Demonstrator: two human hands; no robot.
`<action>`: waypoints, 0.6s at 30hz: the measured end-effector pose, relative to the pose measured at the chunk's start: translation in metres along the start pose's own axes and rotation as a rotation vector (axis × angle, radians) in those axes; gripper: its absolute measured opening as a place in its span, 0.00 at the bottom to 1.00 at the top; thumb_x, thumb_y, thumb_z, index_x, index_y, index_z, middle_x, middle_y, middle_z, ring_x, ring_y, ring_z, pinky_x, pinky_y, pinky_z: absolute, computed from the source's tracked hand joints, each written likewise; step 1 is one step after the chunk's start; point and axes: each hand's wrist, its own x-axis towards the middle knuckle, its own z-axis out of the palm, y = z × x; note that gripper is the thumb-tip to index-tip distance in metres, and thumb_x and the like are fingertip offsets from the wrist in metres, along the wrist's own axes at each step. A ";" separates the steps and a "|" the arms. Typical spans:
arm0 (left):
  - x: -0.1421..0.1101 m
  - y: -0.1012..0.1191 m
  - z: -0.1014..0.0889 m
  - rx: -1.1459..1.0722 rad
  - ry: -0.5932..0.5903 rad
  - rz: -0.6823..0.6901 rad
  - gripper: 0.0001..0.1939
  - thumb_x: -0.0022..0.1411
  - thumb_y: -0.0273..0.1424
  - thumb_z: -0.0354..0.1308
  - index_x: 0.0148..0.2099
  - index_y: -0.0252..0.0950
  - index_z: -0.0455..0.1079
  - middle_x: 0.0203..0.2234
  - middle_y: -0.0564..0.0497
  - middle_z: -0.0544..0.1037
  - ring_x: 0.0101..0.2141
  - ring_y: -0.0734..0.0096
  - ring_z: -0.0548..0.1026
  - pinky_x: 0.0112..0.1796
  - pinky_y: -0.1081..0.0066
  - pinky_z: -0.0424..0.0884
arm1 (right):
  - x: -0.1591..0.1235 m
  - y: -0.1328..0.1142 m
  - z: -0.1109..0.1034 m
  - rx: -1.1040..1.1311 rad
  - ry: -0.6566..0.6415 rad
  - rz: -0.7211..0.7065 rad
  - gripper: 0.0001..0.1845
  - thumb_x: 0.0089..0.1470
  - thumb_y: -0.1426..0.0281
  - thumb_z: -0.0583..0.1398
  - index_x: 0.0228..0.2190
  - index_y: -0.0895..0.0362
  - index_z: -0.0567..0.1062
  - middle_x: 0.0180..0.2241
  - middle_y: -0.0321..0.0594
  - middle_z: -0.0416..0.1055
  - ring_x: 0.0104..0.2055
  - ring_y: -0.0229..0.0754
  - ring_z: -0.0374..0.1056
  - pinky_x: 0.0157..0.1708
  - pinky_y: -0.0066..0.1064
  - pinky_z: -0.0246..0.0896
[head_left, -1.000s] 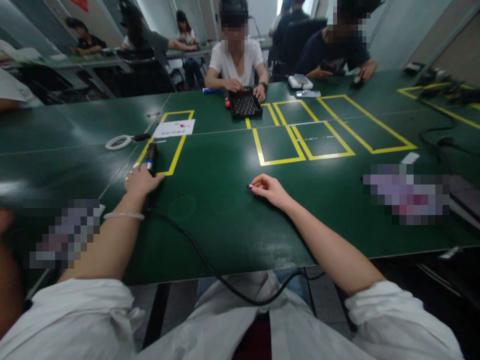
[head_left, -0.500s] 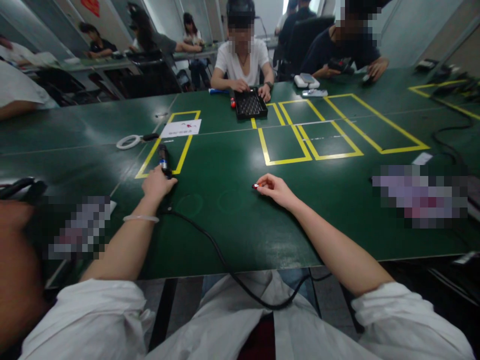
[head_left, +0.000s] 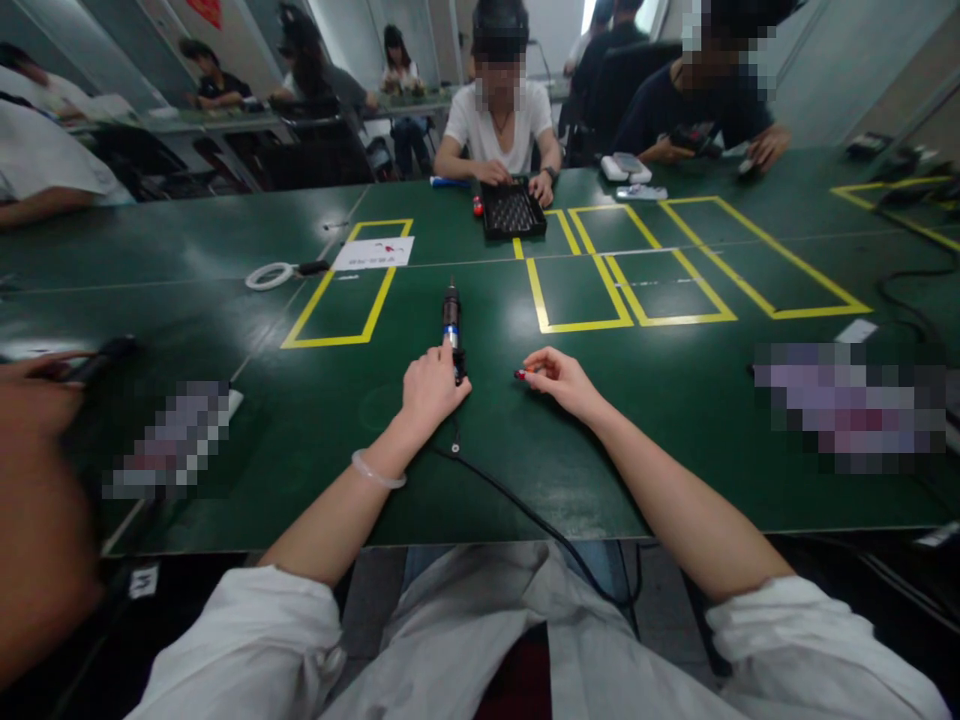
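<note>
My left hand (head_left: 435,385) is closed around the back part of a corded electric screwdriver (head_left: 451,312), which lies low over the table with its bit pointing away from me. Its black cable (head_left: 517,500) runs toward me and over the table's front edge. To the right, my right hand (head_left: 561,382) pinches a small red-and-silver piece (head_left: 520,374) between thumb and fingers, and its exact kind is too small to make out. A little table surface separates the screwdriver from this piece.
Yellow tape outlines (head_left: 585,328) mark the green table (head_left: 480,490). A white printed sheet (head_left: 373,253) and a white cable ring (head_left: 270,276) lie at left. Opposite, a person handles a black tray (head_left: 514,222). Another person's hand (head_left: 45,385) is at far left.
My left hand has carried the screwdriver rightward from the left tape outline to near my right hand, its cable trailing along. My right hand has stayed nearly in place, still pinching the small piece.
</note>
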 end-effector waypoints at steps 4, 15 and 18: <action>-0.008 0.029 0.003 -0.074 0.044 0.116 0.30 0.57 0.35 0.60 0.60 0.29 0.62 0.43 0.36 0.74 0.43 0.49 0.74 0.46 0.60 0.65 | -0.001 -0.002 -0.002 -0.026 -0.012 0.007 0.16 0.46 0.60 0.67 0.34 0.57 0.72 0.27 0.34 0.70 0.24 0.33 0.62 0.25 0.28 0.59; -0.018 0.032 0.006 -0.166 -0.001 0.220 0.29 0.59 0.36 0.60 0.60 0.30 0.62 0.49 0.34 0.73 0.47 0.44 0.72 0.48 0.55 0.64 | -0.003 -0.004 0.001 0.003 -0.073 0.011 0.17 0.46 0.61 0.68 0.34 0.57 0.72 0.27 0.34 0.70 0.25 0.33 0.61 0.27 0.28 0.57; -0.018 0.033 0.005 -0.136 0.012 0.241 0.29 0.59 0.35 0.58 0.60 0.29 0.61 0.49 0.34 0.72 0.47 0.43 0.72 0.48 0.55 0.64 | -0.004 -0.003 0.005 0.022 -0.057 0.017 0.19 0.44 0.61 0.69 0.35 0.58 0.73 0.28 0.35 0.70 0.26 0.33 0.62 0.28 0.28 0.58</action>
